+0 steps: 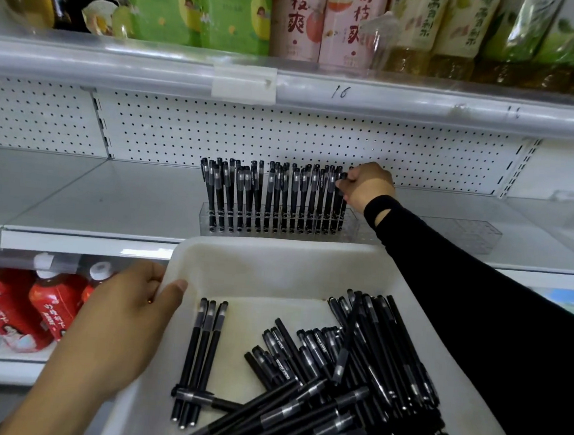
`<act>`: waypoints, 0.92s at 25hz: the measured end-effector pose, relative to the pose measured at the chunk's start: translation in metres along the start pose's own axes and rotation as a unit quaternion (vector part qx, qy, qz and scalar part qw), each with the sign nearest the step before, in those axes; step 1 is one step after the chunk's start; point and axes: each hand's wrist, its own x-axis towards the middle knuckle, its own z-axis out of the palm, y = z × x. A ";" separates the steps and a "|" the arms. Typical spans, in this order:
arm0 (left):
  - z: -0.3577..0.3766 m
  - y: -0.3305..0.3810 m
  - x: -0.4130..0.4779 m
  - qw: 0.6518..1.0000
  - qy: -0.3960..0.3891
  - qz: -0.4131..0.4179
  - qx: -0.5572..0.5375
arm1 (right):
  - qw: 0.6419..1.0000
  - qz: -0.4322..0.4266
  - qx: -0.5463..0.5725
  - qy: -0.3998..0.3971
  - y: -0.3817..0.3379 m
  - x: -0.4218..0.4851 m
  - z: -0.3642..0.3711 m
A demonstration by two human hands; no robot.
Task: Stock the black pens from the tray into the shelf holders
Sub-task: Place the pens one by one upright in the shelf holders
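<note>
On the shelf (pixel 108 196), my right hand (pixel 367 186) has its fingers pinching the last pen (pixel 339 204) in the crowded holder (pixel 348 230). My sleeve (pixel 446 274) hides part of the empty holder (pixel 466 235) beside it. My left hand (pixel 123 321) grips the tray (pixel 276 254) rim (loose pens (pixel 352 377) heaped inside), hiding some red bottles (pixel 7 305) below.

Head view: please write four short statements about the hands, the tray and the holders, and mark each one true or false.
1. The left hand grips the rim of the white tray. True.
2. The right hand pinches a pen at the right end of the filled holder. True.
3. The tray is empty. False: many black pens lie in it.
4. Both holders are full. False: the second holder, farther right, shows no pens.
</note>
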 end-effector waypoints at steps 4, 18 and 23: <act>0.000 0.001 0.000 1.000 0.008 0.003 0.008 | 0.998 -0.041 -0.049 0.021 0.000 -0.021 -0.023; 0.007 0.007 0.000 1.000 0.007 0.002 0.000 | 0.898 -0.191 -0.333 -0.213 -0.023 -0.186 -0.045; 0.013 0.013 0.003 1.000 -0.001 0.016 0.006 | 0.875 -0.159 -0.391 -0.235 0.004 -0.186 -0.032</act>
